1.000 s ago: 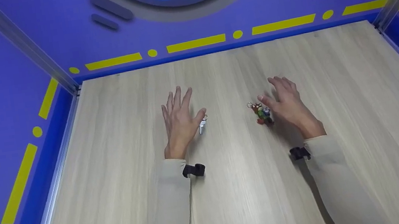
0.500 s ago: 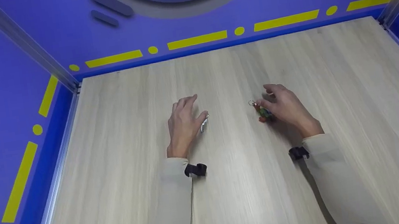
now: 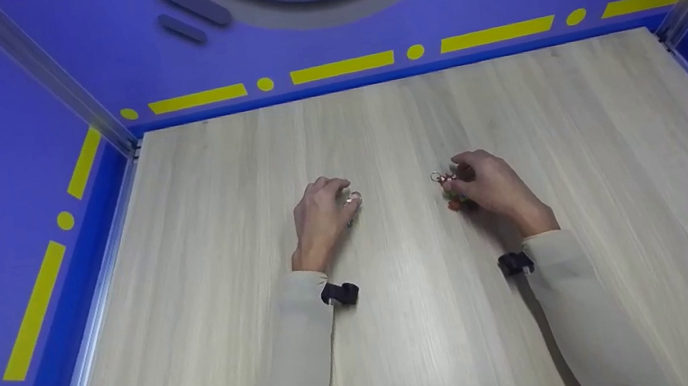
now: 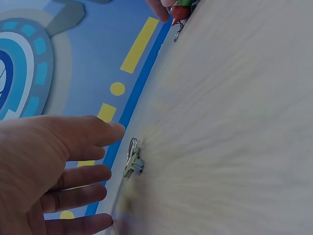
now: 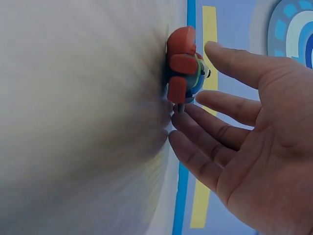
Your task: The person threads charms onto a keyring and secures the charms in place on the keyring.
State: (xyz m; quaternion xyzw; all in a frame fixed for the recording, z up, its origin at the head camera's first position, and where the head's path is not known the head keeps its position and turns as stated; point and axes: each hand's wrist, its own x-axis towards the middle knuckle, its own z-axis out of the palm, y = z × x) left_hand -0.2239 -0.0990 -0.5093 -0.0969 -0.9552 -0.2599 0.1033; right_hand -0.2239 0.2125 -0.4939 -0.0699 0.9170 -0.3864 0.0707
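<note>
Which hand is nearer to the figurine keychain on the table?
Right: the right hand is at the figurine keychain, thumb and fingers on either side, contact unclear; the left hand is well off to its left, beside the key ring.

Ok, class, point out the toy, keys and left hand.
Toy point(image 5: 184, 64): right wrist view, on a red part.
Keys point(image 4: 133, 167): left wrist view, on the metal below the ring.
Left hand point(image 3: 320, 218): head view, on its back.
</note>
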